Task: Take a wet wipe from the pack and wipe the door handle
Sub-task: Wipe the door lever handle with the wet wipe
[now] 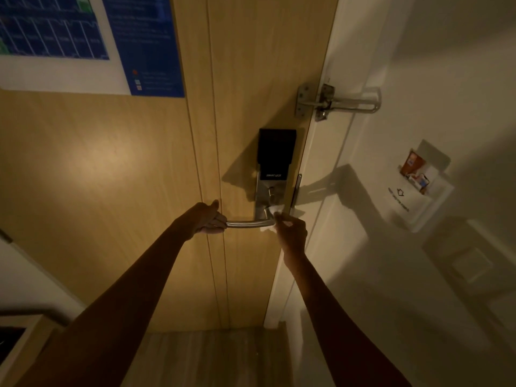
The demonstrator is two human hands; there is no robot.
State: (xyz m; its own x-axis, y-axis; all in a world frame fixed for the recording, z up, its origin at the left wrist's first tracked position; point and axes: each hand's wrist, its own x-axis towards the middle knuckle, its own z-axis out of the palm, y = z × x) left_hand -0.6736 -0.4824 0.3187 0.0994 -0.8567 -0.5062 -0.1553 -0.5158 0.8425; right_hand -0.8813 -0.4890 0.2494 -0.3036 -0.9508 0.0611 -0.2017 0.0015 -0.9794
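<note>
Gripping door handle (243, 224) tip, left hand (208, 219) fingers curled, right hand (291, 233) pinching half-hidden wet wipe (272, 212) at its base

- The door handle (245, 224) is gripped at its free end by the left hand (208, 219); only the bare bar between the hands is open.
- The right hand (290, 233) with the wet wipe (275, 212) crowds the pivot.
- Just above the right hand, the lock plate (269, 195) and black smart lock (276, 155) block upward passage.
- Below both hands, the door face (111, 177) is bare.
- Well above the right hand, the swing latch (337, 101) juts out.
</note>
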